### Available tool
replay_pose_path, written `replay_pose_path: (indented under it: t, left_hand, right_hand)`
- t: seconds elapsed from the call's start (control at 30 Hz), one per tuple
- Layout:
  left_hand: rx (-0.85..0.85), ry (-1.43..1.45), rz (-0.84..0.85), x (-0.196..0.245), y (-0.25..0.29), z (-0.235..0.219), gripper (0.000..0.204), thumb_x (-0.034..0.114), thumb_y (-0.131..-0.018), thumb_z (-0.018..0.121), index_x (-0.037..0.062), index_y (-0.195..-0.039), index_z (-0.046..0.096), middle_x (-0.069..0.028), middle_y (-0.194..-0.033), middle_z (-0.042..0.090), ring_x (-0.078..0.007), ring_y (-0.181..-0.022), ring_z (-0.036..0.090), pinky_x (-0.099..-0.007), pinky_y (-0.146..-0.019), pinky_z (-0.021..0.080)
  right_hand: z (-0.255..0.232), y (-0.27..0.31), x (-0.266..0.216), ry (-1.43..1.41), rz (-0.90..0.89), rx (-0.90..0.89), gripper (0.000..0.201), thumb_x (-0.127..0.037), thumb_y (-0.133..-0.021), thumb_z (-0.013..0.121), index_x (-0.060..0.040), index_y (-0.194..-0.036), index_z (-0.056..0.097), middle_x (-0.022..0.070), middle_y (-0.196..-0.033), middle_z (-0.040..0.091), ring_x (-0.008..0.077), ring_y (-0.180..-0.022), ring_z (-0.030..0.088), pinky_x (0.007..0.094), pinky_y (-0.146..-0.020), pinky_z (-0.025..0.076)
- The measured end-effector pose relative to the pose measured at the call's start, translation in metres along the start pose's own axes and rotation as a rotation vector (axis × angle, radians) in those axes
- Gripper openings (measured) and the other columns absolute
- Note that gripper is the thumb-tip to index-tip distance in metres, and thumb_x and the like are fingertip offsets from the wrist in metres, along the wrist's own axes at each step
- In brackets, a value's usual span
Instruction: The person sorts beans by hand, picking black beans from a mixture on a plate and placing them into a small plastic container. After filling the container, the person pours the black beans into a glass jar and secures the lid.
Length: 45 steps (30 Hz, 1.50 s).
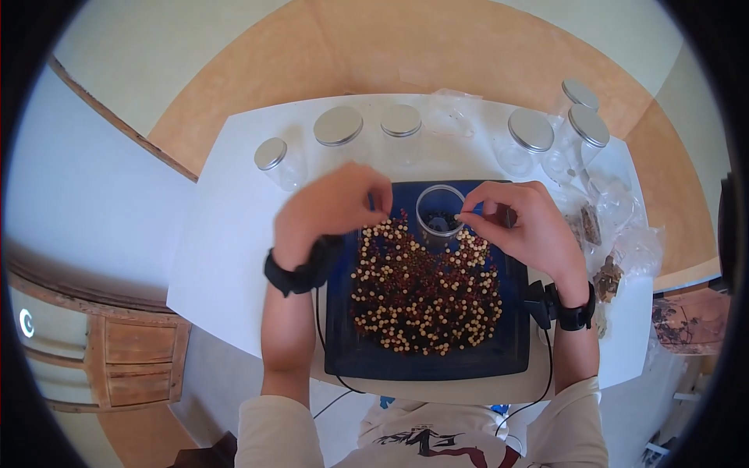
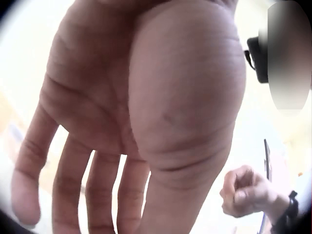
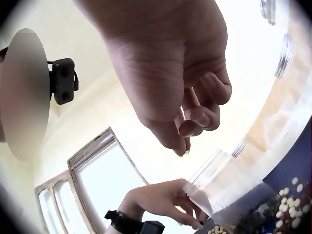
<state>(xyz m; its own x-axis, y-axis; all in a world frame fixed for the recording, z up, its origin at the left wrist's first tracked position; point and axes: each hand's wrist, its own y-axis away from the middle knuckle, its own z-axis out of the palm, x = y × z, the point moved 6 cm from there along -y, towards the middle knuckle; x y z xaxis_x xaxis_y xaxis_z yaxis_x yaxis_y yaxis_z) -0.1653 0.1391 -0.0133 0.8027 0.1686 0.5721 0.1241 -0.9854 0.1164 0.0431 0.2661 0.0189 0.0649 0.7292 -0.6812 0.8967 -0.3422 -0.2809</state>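
Observation:
A clear open jar stands at the back of the blue tray, with black beans in its bottom. Mixed cream, dark red and black beans cover the tray in front of it. My right hand is at the jar's right rim, thumb and forefinger tips together; whether they hold a bean I cannot tell. To the jar's left, blurred over the tray's back left corner, is my left hand. In the right wrist view its thumb and forefinger pinch a small black bean.
Lidded jars line the back of the white table, with more jars at the back right. Clear plastic bags, some with dried stuff inside, lie along the right side. A cable hangs from each wrist camera.

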Motion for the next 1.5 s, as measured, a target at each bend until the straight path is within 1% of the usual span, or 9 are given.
replay_pose_path:
  t: [0.13, 0.23, 0.3, 0.43, 0.6, 0.8, 1.17, 1.23, 1.5]
  left_hand:
    - [0.254, 0.11, 0.098, 0.054, 0.012, -0.046, 0.009, 0.006, -0.086, 0.08, 0.0041, -0.092, 0.074, -0.0025, -0.087, 0.077, -0.0144, -0.076, 0.071, -0.031, -0.066, 0.052]
    - [0.28, 0.112, 0.254, 0.076, 0.012, -0.038, 0.008, 0.006, -0.087, 0.079, 0.0046, -0.093, 0.074, -0.0031, -0.086, 0.076, -0.0149, -0.074, 0.07, -0.0306, -0.065, 0.051]
    - [0.263, 0.082, 0.266, 0.078, 0.006, -0.027, 0.009, 0.007, -0.086, 0.079, 0.005, -0.093, 0.074, -0.0039, -0.085, 0.076, -0.016, -0.074, 0.07, -0.0308, -0.065, 0.051]
    - [0.289, -0.037, 0.285, 0.074, -0.003, -0.012, 0.011, 0.009, -0.085, 0.08, 0.0058, -0.092, 0.073, -0.0062, -0.083, 0.074, -0.02, -0.071, 0.07, -0.0328, -0.064, 0.052]
    - [0.31, -0.109, 0.27, 0.073, -0.002, -0.011, 0.01, 0.01, -0.086, 0.08, 0.0062, -0.091, 0.072, -0.0061, -0.081, 0.074, -0.0217, -0.07, 0.07, -0.0343, -0.066, 0.053]
    - [0.272, -0.113, 0.24, 0.072, 0.009, -0.015, 0.011, 0.013, -0.088, 0.08, 0.0057, -0.091, 0.072, -0.0069, -0.081, 0.074, -0.0217, -0.071, 0.069, -0.0346, -0.067, 0.053]
    - [0.078, -0.213, -0.069, 0.034, 0.019, 0.019, 0.012, 0.009, -0.081, 0.082, 0.0055, -0.091, 0.076, -0.0102, -0.081, 0.075, -0.0257, -0.078, 0.072, -0.0369, -0.07, 0.055]
    - [0.06, -0.151, -0.044, 0.025, 0.017, 0.03, 0.008, 0.005, -0.076, 0.076, 0.0092, -0.081, 0.071, -0.0123, -0.085, 0.071, -0.0363, -0.089, 0.07, -0.0434, -0.075, 0.055]
    - [-0.099, -0.233, -0.111, 0.02, 0.005, 0.046, 0.02, 0.002, -0.07, 0.085, 0.0065, -0.089, 0.081, -0.0075, -0.083, 0.079, -0.0252, -0.079, 0.076, -0.0356, -0.07, 0.059]
  right_hand:
    - [-0.001, 0.001, -0.002, -0.024, 0.071, -0.12, 0.012, -0.016, -0.09, 0.082, -0.0069, -0.094, 0.074, 0.0085, -0.064, 0.064, 0.0274, -0.057, 0.064, 0.0366, -0.056, 0.048]
    - [0.0, 0.004, 0.002, 0.006, 0.078, -0.18, 0.011, -0.014, -0.091, 0.081, -0.0069, -0.095, 0.075, 0.0105, -0.068, 0.068, 0.0285, -0.058, 0.065, 0.0372, -0.056, 0.048]
    - [0.008, 0.01, 0.011, 0.07, 0.022, -0.349, 0.011, -0.01, -0.092, 0.081, -0.006, -0.102, 0.078, 0.0078, -0.07, 0.072, 0.0187, -0.059, 0.068, 0.0306, -0.057, 0.049]
    - [0.02, 0.021, 0.039, 0.088, 0.017, -0.446, 0.012, -0.01, -0.092, 0.08, -0.0058, -0.103, 0.079, 0.01, -0.072, 0.074, 0.0221, -0.063, 0.073, 0.033, -0.061, 0.053]
    - [0.033, 0.021, 0.04, 0.166, 0.297, -0.655, 0.014, -0.013, -0.091, 0.079, -0.0058, -0.103, 0.08, 0.0119, -0.075, 0.076, 0.0247, -0.068, 0.075, 0.0354, -0.064, 0.056]
    - [0.047, 0.025, 0.052, 0.226, 0.101, -0.568, 0.014, -0.013, -0.087, 0.081, -0.0063, -0.1, 0.081, 0.0122, -0.076, 0.076, 0.0289, -0.072, 0.076, 0.0383, -0.068, 0.057]
    - [0.054, 0.025, 0.049, 0.234, 0.175, -0.6, 0.014, -0.011, -0.086, 0.079, -0.0054, -0.098, 0.081, 0.0134, -0.079, 0.077, 0.0305, -0.077, 0.077, 0.0387, -0.071, 0.058]
    - [0.057, 0.024, 0.047, 0.226, 0.172, -0.601, 0.013, -0.011, -0.086, 0.079, -0.0055, -0.097, 0.081, 0.0136, -0.08, 0.077, 0.0307, -0.077, 0.077, 0.0386, -0.072, 0.058]
    - [0.062, 0.023, 0.046, 0.252, 0.094, -0.566, 0.013, -0.011, -0.086, 0.078, -0.0045, -0.097, 0.08, 0.0136, -0.079, 0.077, 0.0309, -0.077, 0.076, 0.0384, -0.072, 0.058]
